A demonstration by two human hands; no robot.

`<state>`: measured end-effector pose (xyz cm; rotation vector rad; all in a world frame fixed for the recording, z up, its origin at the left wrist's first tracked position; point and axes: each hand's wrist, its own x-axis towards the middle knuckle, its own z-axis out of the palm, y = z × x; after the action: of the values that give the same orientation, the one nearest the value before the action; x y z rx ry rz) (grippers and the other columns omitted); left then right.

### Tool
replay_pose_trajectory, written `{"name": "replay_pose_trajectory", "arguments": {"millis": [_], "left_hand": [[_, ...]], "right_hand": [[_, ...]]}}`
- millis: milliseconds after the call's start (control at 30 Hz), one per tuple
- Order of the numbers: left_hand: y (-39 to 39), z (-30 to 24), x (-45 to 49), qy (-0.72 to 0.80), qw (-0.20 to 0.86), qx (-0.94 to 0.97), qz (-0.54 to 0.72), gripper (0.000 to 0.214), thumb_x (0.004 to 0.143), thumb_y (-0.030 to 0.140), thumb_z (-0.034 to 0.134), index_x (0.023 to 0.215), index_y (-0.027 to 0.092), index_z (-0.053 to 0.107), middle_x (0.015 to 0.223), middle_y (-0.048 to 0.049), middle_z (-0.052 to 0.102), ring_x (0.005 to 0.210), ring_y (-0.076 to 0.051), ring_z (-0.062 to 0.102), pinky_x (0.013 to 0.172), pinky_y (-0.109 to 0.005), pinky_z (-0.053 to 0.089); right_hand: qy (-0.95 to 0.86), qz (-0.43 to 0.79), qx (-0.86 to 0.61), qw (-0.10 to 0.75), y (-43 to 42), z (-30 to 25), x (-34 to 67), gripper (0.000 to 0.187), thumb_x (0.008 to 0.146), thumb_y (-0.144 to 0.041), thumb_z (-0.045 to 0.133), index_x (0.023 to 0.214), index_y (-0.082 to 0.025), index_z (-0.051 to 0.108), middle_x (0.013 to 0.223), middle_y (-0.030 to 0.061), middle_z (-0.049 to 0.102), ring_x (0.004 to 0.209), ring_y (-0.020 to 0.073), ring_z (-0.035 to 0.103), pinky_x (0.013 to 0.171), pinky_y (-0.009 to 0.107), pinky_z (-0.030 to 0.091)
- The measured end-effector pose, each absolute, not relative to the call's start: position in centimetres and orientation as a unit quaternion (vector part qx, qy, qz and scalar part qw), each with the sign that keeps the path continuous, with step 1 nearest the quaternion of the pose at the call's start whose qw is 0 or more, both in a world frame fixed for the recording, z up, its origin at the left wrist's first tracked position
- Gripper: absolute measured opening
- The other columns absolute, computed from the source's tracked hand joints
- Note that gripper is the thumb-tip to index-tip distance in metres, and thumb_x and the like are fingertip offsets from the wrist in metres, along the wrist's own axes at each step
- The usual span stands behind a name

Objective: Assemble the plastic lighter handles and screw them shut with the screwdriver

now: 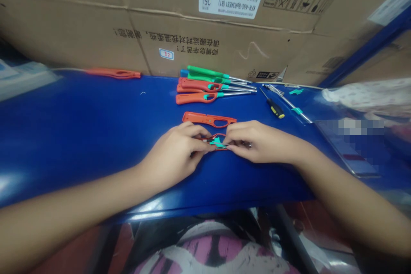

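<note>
My left hand (pixel 175 152) and my right hand (pixel 258 141) meet over a small orange lighter shell half (pixel 215 141) with a teal trigger piece in it, lying on the blue table (pixel 80 132). Both hands pinch it from either side, fingers curled. Just behind my fingers lies a separate orange handle shell (pixel 208 119), flat on the table.
Behind lie several assembled long lighters (pixel 212 85), orange and green with metal tubes. A yellow-and-black screwdriver (pixel 272 106), a metal tube with a teal part (pixel 293 106) and a loose teal piece (pixel 296 91) lie right. Another orange shell (pixel 114 73) rests far left against cardboard boxes (pixel 192 21).
</note>
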<state>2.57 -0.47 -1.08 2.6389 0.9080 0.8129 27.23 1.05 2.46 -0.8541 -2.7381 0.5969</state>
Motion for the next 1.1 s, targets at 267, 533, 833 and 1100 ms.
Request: {"name": "replay_pose_trajectory", "arguments": {"millis": [267,533,833,1100], "left_hand": [[-0.63,-0.93,2.56,0.316,0.100,0.912,0.242,0.025,0.096,0.016,0.060,0.102,0.028,0.081,0.111,-0.0058,0.073,0.101,-0.023,0.065,0.086,-0.039,0.055],[-0.56,-1.06,2.35,0.319,0.089,0.917,0.224,0.027,0.096,0.017,0.058,0.105,0.029,0.081,0.114,-0.0055,0.072,0.102,-0.023,0.064,0.087,-0.039,0.055],[-0.49,-0.96,2.54,0.308,0.091,0.918,0.231,0.026,0.098,0.021,0.057,0.103,0.029,0.081,0.111,-0.0066,0.073,0.101,-0.023,0.065,0.086,-0.038,0.055],[-0.18,-1.10,2.47,0.309,0.097,0.915,0.241,0.025,0.096,0.018,0.059,0.104,0.028,0.081,0.113,-0.0057,0.074,0.101,-0.024,0.066,0.086,-0.040,0.056]], "right_hand": [[-0.935,0.182,-0.293,0.083,0.87,2.41,27.08,0.013,0.095,-0.014,0.056,0.090,-0.015,0.068,0.088,0.0052,0.066,0.079,0.0153,0.061,0.073,0.027,0.045],[-0.937,0.160,-0.306,0.063,1.01,2.73,27.06,0.014,0.097,-0.015,0.055,0.091,-0.017,0.068,0.091,0.0049,0.068,0.082,0.0161,0.063,0.075,0.027,0.046],[-0.936,0.179,-0.295,0.076,1.15,2.74,27.19,0.014,0.095,-0.013,0.057,0.089,-0.016,0.069,0.089,0.0049,0.068,0.082,0.0159,0.063,0.076,0.027,0.046],[-0.940,0.149,-0.298,0.075,1.12,2.59,27.19,0.018,0.099,-0.017,0.054,0.090,-0.016,0.070,0.091,0.0063,0.069,0.083,0.0172,0.064,0.076,0.028,0.048]]}}
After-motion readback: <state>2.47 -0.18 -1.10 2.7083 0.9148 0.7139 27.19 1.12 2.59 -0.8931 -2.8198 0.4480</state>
